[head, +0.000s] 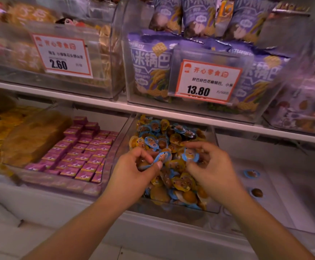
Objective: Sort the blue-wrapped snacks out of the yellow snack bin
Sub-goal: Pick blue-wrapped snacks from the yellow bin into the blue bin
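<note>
A clear plastic bin [212, 208] on the lower shelf holds a heap of small round snack cups, several yellow-wrapped [182, 182] and several blue-wrapped [152, 142]. My left hand [134, 171] is over the bin's left side, fingers pinched on a blue-wrapped snack [162, 157]. Over the right side, my right hand [209, 166] grips another blue-wrapped snack [190, 154] between thumb and fingers. Two snack cups lie apart in the clear bin to the right: one blue-rimmed [251, 173], one brown [256, 192].
Left of the snack bin stands a bin of pink boxes [81, 152], then yellow and brown packets [30, 136]. The upper shelf [96, 101] carries bins of purple bags [151, 66] and biscuits with price tags [207, 81]. The shelf edge overhangs the bin's back.
</note>
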### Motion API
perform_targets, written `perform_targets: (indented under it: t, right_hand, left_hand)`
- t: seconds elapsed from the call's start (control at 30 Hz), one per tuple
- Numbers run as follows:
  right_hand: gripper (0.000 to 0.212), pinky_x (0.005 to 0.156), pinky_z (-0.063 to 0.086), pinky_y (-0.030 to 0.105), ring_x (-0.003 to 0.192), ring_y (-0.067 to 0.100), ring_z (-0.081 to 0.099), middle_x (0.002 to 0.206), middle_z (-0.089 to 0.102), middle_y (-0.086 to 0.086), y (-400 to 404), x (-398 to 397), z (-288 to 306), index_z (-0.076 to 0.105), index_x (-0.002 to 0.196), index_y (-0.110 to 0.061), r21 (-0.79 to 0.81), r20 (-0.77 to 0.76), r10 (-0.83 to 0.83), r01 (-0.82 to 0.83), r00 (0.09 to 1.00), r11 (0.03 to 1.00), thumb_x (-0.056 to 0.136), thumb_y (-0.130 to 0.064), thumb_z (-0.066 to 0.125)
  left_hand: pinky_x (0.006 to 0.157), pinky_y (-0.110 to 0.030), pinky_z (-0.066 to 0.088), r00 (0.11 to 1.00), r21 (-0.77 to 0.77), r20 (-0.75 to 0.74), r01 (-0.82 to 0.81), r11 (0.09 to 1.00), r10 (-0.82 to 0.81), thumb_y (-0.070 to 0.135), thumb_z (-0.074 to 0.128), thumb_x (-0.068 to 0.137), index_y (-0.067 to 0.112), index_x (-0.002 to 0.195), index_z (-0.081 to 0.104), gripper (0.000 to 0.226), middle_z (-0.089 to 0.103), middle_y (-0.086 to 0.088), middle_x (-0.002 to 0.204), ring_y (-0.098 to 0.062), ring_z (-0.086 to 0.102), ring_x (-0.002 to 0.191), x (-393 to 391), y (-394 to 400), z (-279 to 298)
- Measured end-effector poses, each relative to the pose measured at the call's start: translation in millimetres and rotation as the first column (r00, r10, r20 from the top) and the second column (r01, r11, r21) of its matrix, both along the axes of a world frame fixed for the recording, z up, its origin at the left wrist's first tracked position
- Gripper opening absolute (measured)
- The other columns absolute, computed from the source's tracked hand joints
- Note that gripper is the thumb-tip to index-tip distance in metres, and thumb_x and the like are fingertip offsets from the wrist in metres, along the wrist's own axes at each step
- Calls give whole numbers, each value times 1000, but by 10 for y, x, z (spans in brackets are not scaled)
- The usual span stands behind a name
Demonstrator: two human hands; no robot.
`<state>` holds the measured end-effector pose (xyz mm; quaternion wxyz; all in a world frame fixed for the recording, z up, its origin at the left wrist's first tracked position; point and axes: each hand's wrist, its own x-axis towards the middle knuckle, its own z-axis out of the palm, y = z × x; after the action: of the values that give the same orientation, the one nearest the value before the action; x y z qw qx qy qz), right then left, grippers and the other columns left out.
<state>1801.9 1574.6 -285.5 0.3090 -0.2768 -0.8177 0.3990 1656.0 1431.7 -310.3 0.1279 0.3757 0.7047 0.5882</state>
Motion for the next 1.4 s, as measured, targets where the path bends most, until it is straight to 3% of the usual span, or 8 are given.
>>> perform_targets:
  t: [0.1, 0.4, 0.57, 0.67, 0.8, 1.07, 1.23, 1.4]
  right_hand:
    - [38, 94, 35, 6, 113, 3, 46, 123, 47, -10, -79, 14, -72, 65, 117, -27, 433, 324, 64, -208, 944, 877, 82, -12, 64]
    - [35, 87, 42, 28, 107, 15, 47, 111, 48, -5, -213, -183, -293, 65, 114, -25, 468, 493, 97, -357, 865, 808, 88, -49, 61]
    - [16, 79, 53, 19, 95, 7, 65, 100, 70, -6, -268, -197, 3, 74, 103, -21, -164, 44, -39, 46, 998, 985, 92, -30, 65]
    - [34, 95, 54, 46, 111, 32, 66, 116, 70, 17, -419, -200, 172, 68, 117, -5, -842, -326, 17, -298, 945, 450, 95, -25, 50]
    - [50, 108, 42, 46, 119, 31, 62, 128, 65, 19, -531, -136, 221, 62, 129, -7, -876, -471, -88, -454, 878, 161, 97, -43, 47]
    - [30, 73, 58, 34, 102, 28, 71, 112, 72, 14, -418, -1, 194, 65, 121, -13, -818, -371, -7, -323, 929, 475, 92, -8, 61]
    - [19, 49, 50, 24, 70, 17, 68, 82, 72, 8, 3, 235, 303, 69, 102, -12, -696, -455, -145, -249, 879, 674, 84, -7, 71]
    - [27, 73, 58, 46, 81, 25, 68, 93, 70, 13, 661, 599, 98, 65, 115, -12, -504, -93, -325, 237, 941, 830, 88, -9, 69]
  left_hand:
    - [60, -23, 57, 997, -31, -39, -70, 997, 69, 23, 79, 81, 25, 74, 57, 23, 72, 20, 88, -1, 71, 76, -58, 1, -26]
    - [51, -25, 46, 987, 32, 140, 78, 996, -82, 30, 71, 89, 44, 103, 70, 19, 67, 0, 68, -11, 58, 54, -92, -19, -16]
    - [66, -12, 50, 998, 136, 39, -52, 989, 47, 33, 66, 93, 37, 108, 71, 16, 72, 20, 92, 1, 68, 81, -12, -20, 59]
    - [82, -13, 49, 994, 181, -67, -69, 981, 82, 37, 58, 97, 39, 113, 65, 17, 67, 25, 107, 4, 63, 102, 248, 97, 88]
    - [104, -38, 41, 877, 5, -481, -20, 1000, 20, 44, 42, 100, 35, 132, 52, 35, 50, 20, 133, -9, 44, 129, 463, 203, 49]
    - [122, -39, 18, 922, -38, -244, 300, 953, -300, 47, 52, 78, 41, 154, -1, 93, 9, 19, 161, 1, 4, 149, 552, 180, 154]
    - [114, -28, 29, 905, -33, -281, 325, 945, -320, 51, 47, 91, 35, 152, 26, 67, 28, 23, 153, 5, 24, 142, 474, 199, 207]
    - [107, -43, 41, 750, -303, -590, 137, 943, -298, 52, 37, 94, 29, 139, 52, 52, 48, 11, 144, -14, 43, 136, 240, 253, 81]
